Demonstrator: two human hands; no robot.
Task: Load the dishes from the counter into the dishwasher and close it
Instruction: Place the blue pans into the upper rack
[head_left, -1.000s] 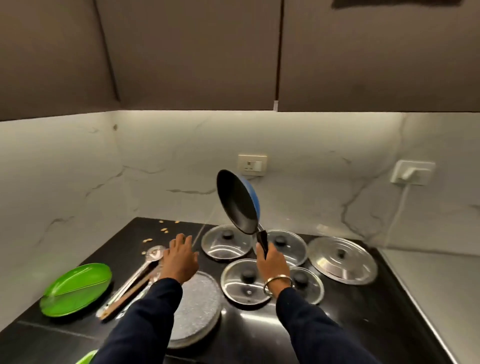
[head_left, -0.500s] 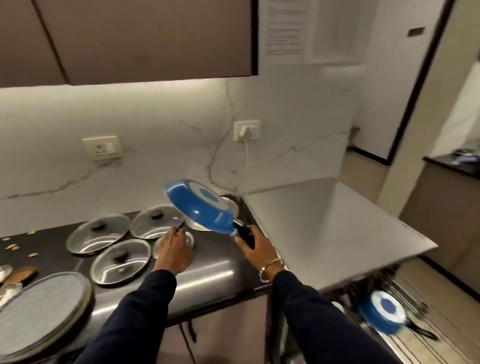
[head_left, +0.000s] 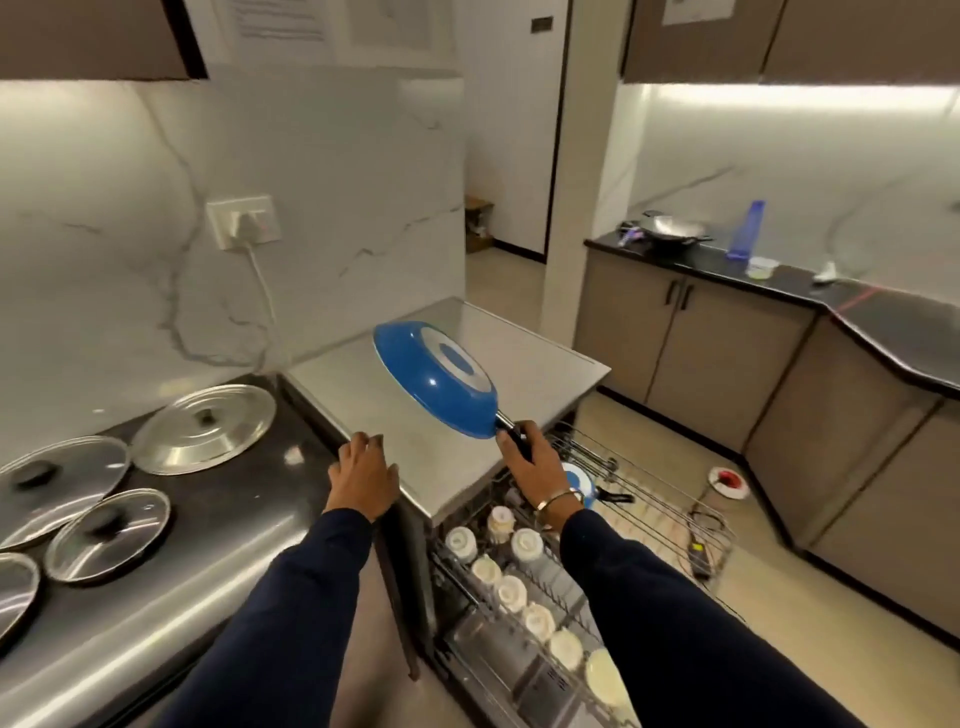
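The view has been swung to the right since a second ago, away from the black counter and toward the open dishwasher, whose pulled-out rack is now seen below the steel worktop. The blue frying pan, earlier held upright over the lids with its dark inside shown, has been turned bottom-up and is now carried above the worktop, its handle grasped by the right hand. The left hand, relaxed and holding nothing, is hovering at the worktop's near left edge. White cups and a second blue pan are already seated in the rack. The pan is judged to be on its way to the rack, while several lids are left on the counter, so loading is far from done.
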